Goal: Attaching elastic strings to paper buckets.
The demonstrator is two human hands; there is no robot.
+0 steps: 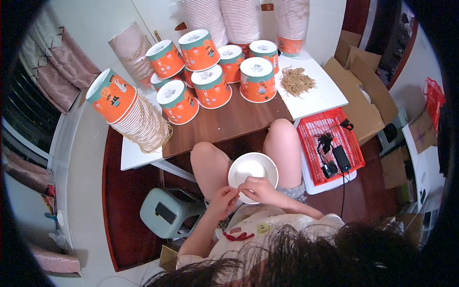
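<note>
The left hand (pixel 224 203) and right hand (pixel 258 189) meet with fingertips pinched, on what I cannot tell, over the near part of a round, smooth, white bowl (pixel 251 167), its mouth facing upward, while upside-down orange-and-green paper tubs (pixel 213 94) stand ahead and a red plastic basket (pixel 310 143) rightward holds black devices (pixel 340 159).

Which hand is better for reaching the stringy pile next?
Probably the right hand. The stringy pile sits on the table, toward the right and beyond the right knee, so that hand looks nearer. The left hand sits farther left. Both meet at the white bowl.
</note>
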